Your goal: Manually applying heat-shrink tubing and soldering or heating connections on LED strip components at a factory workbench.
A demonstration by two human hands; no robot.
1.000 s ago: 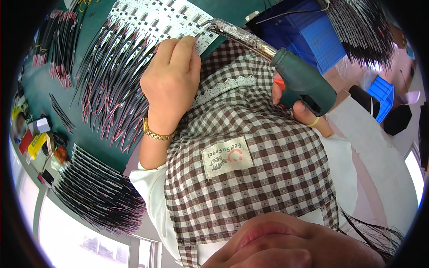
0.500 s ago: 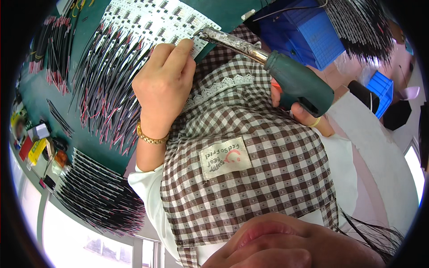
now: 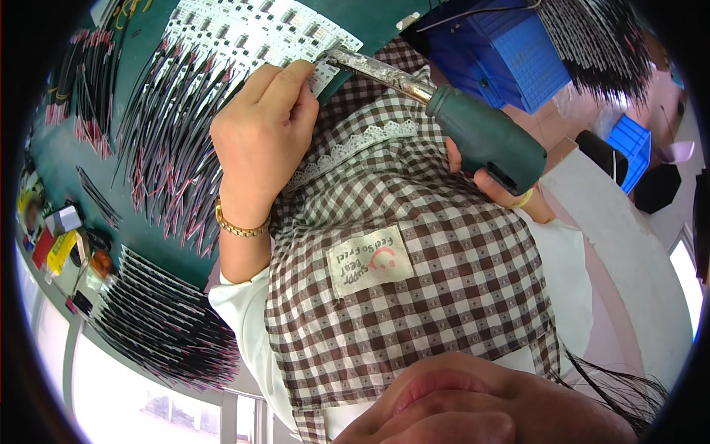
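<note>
My left hand (image 3: 262, 137), with a gold bracelet at the wrist, is closed in a pinch over the near edge of a white circuit board panel (image 3: 251, 26). What its fingertips hold, if anything, is hidden. Black and red wires (image 3: 174, 140) fan out from the panel toward the left. In my right hand (image 3: 497, 186) is a soldering gun (image 3: 488, 140) with a dark green grip and a worn silver barrel. The barrel slants up and left, and its tip is over the panel close to my left fingertips.
Wire bundles (image 3: 96, 89) lie at the far left of the green table (image 3: 148, 240). Nearer stands a stack of wired strips (image 3: 163, 318). At the right are a blue bin (image 3: 510, 63) with wired boards (image 3: 595, 48) beside it, and a smaller blue crate (image 3: 630, 152).
My left hand has shifted slightly left and down, still pinched. The soldering gun has moved a little to the left, its tip staying near the same part of the panel.
</note>
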